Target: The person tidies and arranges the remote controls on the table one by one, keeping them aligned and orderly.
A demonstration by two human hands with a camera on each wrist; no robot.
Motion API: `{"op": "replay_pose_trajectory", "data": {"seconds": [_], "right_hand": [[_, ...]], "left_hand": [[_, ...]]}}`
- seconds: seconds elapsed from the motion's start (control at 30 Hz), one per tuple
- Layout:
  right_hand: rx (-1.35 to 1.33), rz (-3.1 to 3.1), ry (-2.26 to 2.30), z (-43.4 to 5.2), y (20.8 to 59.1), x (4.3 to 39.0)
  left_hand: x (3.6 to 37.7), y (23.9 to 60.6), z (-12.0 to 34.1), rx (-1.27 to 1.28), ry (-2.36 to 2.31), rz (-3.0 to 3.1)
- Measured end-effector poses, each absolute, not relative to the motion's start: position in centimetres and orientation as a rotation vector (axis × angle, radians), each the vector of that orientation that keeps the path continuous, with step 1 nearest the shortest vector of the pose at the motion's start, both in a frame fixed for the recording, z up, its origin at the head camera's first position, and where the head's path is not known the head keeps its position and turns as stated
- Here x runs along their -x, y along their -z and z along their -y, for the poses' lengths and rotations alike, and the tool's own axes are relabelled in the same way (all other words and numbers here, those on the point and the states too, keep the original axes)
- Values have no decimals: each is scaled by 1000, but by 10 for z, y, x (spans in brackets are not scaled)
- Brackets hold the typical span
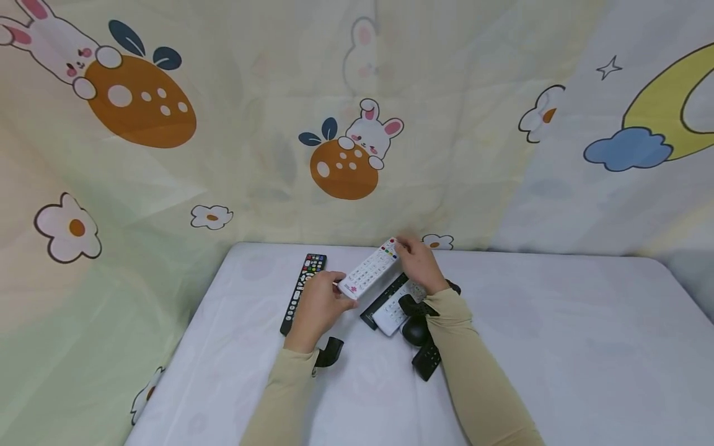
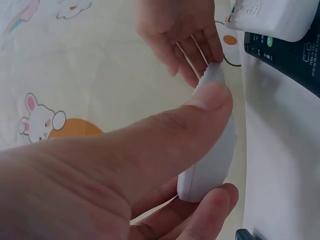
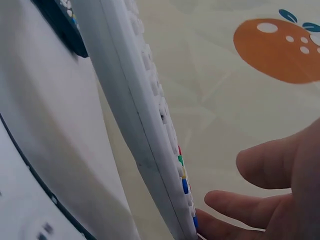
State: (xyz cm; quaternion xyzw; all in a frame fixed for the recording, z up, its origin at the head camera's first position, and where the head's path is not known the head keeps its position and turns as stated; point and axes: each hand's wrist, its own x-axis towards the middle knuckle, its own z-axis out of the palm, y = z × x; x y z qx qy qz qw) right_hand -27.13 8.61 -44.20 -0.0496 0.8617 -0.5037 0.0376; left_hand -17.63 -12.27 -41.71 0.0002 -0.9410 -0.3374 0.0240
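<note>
A white remote control point(image 1: 368, 269) with white keys and a few coloured ones is raised at a slant above the table. My left hand point(image 1: 320, 303) grips its near end, thumb on one side and fingers on the other, as the left wrist view shows on the remote's pale side point(image 2: 210, 172). At the far end is my right hand point(image 1: 421, 265); in the right wrist view its thumb point(image 3: 267, 162) stands apart from the remote, while a fingertip is right at the coloured-key end. Beside my left hand lies a long black remote point(image 1: 314, 263), partly hidden by it.
Under my right forearm lie a second white remote point(image 1: 388, 317), a black remote point(image 1: 368, 319) partly beneath it, a rounded black object point(image 1: 415, 332) and a small black remote point(image 1: 426, 361). The white-covered table point(image 1: 558, 347) meets a printed cloth point(image 1: 256, 161) behind.
</note>
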Motion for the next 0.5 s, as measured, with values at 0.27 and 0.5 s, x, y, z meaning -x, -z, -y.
{"op": "replay_pose_trajectory", "data": {"seconds": [0.27,0.5], "right_hand": [[237,-2693,1483,-72,444,268],[306,-2702,1453,-60,444,263]], "left_hand": [[162,415,129,48,968,2920],[150,418,137,61,896,2901]]}}
